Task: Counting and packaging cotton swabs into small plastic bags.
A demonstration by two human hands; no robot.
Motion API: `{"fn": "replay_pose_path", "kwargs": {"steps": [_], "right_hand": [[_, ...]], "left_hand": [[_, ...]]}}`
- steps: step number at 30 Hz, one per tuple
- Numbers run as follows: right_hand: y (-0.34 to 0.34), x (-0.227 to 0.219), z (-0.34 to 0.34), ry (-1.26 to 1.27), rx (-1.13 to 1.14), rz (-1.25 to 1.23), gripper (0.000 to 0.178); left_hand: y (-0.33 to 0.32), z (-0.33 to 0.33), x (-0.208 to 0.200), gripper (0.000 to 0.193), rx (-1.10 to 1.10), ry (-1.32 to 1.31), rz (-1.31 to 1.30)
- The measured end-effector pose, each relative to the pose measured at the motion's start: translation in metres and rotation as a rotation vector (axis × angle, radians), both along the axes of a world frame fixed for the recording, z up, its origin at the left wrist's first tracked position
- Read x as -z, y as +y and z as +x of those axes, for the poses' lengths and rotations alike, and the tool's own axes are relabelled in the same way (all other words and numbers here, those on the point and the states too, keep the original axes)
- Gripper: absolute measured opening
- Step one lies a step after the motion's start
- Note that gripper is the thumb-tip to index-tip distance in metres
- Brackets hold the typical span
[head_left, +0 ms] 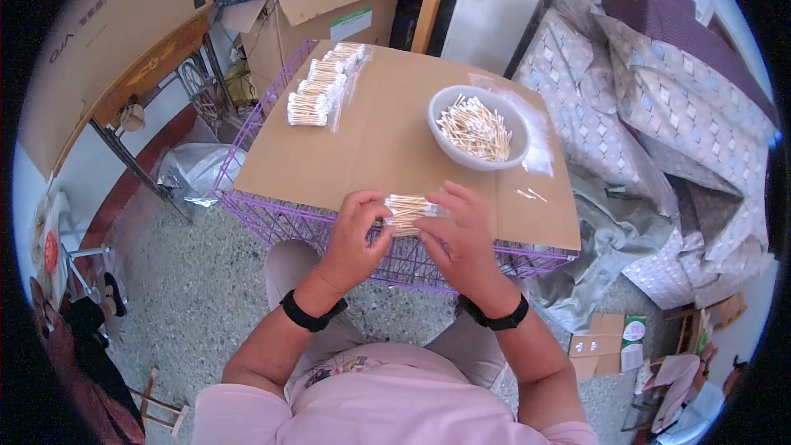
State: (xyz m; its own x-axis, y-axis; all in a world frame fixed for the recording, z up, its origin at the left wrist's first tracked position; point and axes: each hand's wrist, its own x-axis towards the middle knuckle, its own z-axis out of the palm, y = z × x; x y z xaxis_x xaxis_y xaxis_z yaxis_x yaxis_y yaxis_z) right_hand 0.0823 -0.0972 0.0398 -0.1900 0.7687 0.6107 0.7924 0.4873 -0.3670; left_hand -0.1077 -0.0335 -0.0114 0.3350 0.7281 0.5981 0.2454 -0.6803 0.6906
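Between my two hands, at the near edge of a cardboard sheet [371, 140], is a small clear bag of cotton swabs [407, 211], its sticks lying crosswise. My left hand [356, 235] pinches the bag's left end, thumb and fingers curled in. On the other end, my right hand [463, 239] has its thumb and a finger closed, while its upper fingers are raised. Beyond the right hand stands a pale round bowl [442, 148] heaped with loose swabs [475, 127]. Several filled bags of swabs [317, 89] lie in a row at the far left.
Flat clear bags [537, 148] lie right of the bowl, with a few stray swabs [531, 194] nearer me. A purple wire cage [288, 218] supports the cardboard. Behind stands a large carton [346, 8]; patterned covers [577, 74] drape over things at the right.
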Motion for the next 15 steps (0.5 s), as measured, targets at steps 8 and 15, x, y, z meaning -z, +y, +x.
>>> {"fn": "replay_pose_path", "kwargs": {"steps": [8, 15], "right_hand": [[0.015, 0.011, -0.005, -0.113, 0.000, -0.080, 0.020], [0.018, 0.023, -0.006, -0.082, -0.005, -0.091, 0.031]], "left_hand": [[0.000, -0.005, 0.003, 0.018, -0.022, 0.057, 0.122], [0.004, -0.006, 0.002, 0.019, -0.005, 0.060, 0.167]]}}
